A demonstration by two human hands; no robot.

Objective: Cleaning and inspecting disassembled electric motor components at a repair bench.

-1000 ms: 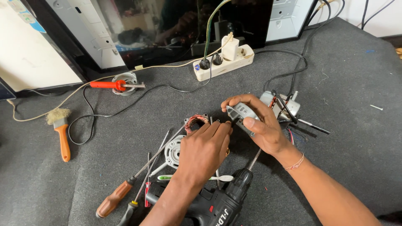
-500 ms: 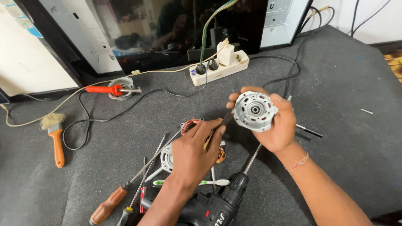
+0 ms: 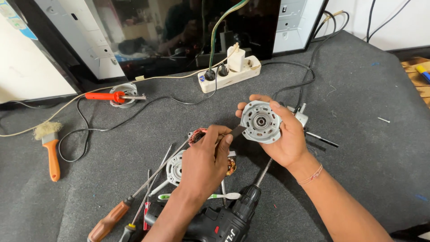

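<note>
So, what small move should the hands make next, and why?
Probably slide the dark strip in the left hand further onto the round metal motor cover held by the right hand: its tip only reaches the cover's edge.

Left hand (image 3: 204,163) covers most of the copper-wound stator (image 3: 230,166) and part of the motor end cover (image 3: 174,168) under it. Thin dark tool (image 3: 235,131) in its fingers: near end hidden in the grip, kind unclear. Right hand (image 3: 286,139) hides the back of the round motor housing (image 3: 261,122) and most of the metal part (image 3: 299,115) behind it. Cordless drill (image 3: 219,224) cut by the near edge; so are the wooden-handled screwdriver (image 3: 109,219) and both forearms. Yellow-tipped object (image 3: 423,74) far right cut by the edge, kind unclear. Small pale scrap (image 3: 383,120) too small to tell.
</note>
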